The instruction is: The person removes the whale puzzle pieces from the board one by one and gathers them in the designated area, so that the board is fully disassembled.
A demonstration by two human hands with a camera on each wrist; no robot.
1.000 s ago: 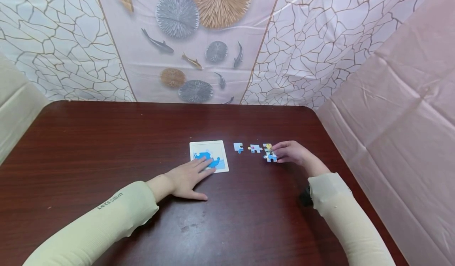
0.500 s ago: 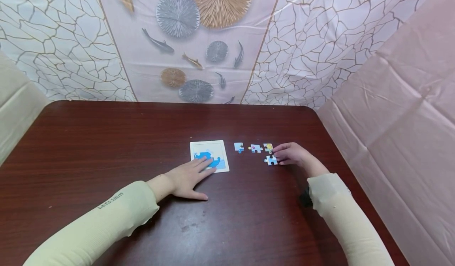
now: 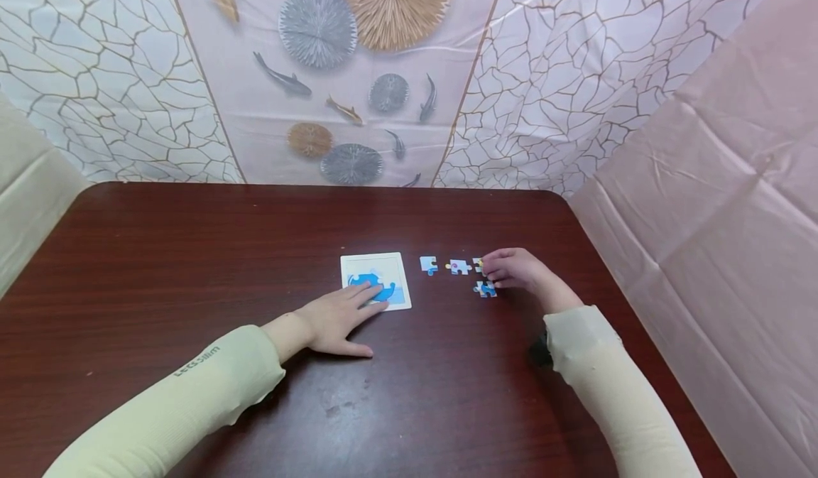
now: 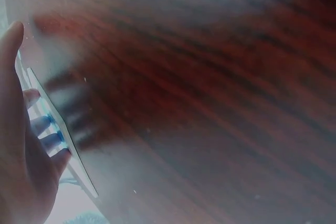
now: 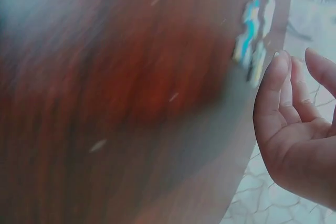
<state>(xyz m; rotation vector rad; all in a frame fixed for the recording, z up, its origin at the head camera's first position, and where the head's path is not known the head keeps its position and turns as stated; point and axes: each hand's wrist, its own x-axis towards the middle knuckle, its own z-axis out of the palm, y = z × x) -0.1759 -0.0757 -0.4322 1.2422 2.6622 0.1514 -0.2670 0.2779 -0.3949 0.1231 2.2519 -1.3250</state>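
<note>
My left hand (image 3: 337,322) lies flat with spread fingers on a cream-framed jigsaw tray (image 3: 403,279), fingertips over the blue pieces fitted inside it. The left wrist view shows the tray edge-on beneath those fingertips. On the right, my right hand (image 3: 519,270) hovers with bent fingers close over two loose puzzle pieces. Its fingertips overlap a yellow-patterned piece (image 3: 478,265). Just below them lies a blue-and-white piece (image 3: 486,290). In the right wrist view, the thumb and fingers stand apart with nothing between them, beside the blue-and-white piece (image 5: 248,32).
Two more loose puzzle pieces lie between the tray and my right hand: a pale corner-like piece (image 3: 427,264) and one with a pink mark (image 3: 458,267). The dark wooden table (image 3: 192,251) ends at a patterned curtain (image 3: 358,94) behind and a pink cloth (image 3: 716,201) at the right.
The blue-and-white piece has shifted slightly toward the front, apart from the yellow-patterned one. My right hand has left it and moved a little back and left, over the yellow-patterned piece. My left hand stays.
</note>
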